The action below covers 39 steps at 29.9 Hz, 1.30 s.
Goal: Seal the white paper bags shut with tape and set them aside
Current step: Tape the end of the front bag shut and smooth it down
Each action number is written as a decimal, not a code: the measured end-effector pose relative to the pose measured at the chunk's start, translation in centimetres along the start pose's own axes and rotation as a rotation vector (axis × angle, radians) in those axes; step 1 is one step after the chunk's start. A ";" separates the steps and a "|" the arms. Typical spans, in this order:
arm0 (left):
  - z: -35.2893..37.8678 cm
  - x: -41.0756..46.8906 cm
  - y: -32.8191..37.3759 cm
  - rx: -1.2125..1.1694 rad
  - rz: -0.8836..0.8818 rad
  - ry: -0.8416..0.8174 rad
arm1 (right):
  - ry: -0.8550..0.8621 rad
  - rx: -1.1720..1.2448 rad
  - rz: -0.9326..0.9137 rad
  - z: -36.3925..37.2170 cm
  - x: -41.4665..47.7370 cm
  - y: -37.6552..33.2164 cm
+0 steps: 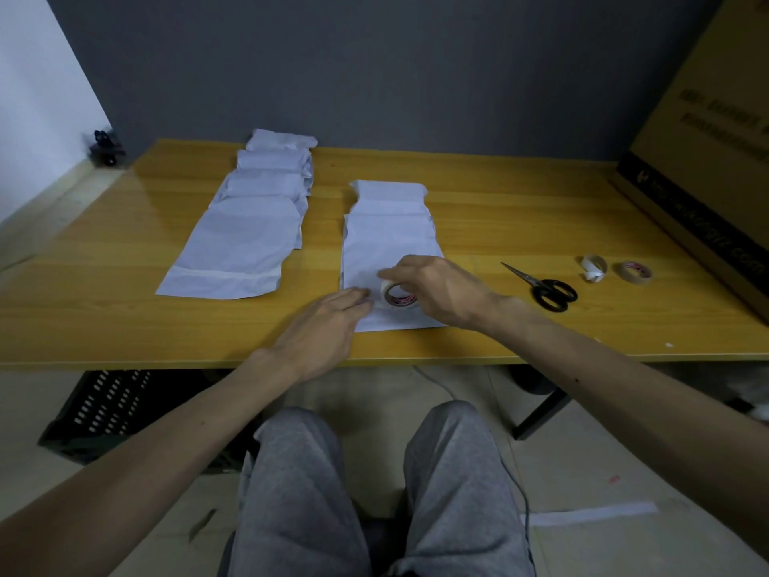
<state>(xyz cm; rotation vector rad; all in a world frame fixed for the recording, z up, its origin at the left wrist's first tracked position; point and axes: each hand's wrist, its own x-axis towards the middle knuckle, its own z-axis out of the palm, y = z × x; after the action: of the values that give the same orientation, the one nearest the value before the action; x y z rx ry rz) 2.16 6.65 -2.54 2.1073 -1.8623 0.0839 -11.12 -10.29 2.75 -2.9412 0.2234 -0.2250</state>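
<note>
We see the right hand (437,291) with its fingers curled over a roll of tape (398,296), gripping it so that it stands on edge on the near end of a white paper bag (387,247). That bag lies flat on the wooden table (125,318), right in front of the person, at the front of a short row of bags (389,193) that overlap towards the wall. The left hand (328,326) lies palm down with its fingers straight. Its fingertips rest on the bag's near left edge, just beside the roll. The tape's loose end may be under them, but we cannot tell from here.

To the left, apart from this row, lies a longer row of white bags (245,239). To the right of the hands are black scissors (545,287), then a white curl of tape (594,268) and a small brown roll (634,271). A large cardboard box (707,160) stands at the table's far right.
</note>
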 end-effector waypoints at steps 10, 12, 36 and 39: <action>0.1 0.6 0.4 -0.027 0.020 -0.078 | 0.155 0.143 -0.015 1.0 -0.4 0.2; -0.1 0.7 0.4 -0.016 0.031 -0.091 | 0.156 0.155 -0.003 1.3 -0.7 0.1; -0.1 0.9 2.6 0.007 -0.105 -0.321 | 0.367 0.421 0.173 3.8 -1.6 0.2; 0.0 0.7 2.5 -0.011 -0.113 -0.331 | 0.394 0.411 0.167 3.8 -1.7 0.1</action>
<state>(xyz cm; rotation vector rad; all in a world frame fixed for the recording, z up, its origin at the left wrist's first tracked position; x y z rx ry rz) -0.22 5.73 -1.88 2.3275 -1.9032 -0.3191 -12.20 -9.44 -1.19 -2.4331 0.4174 -0.7309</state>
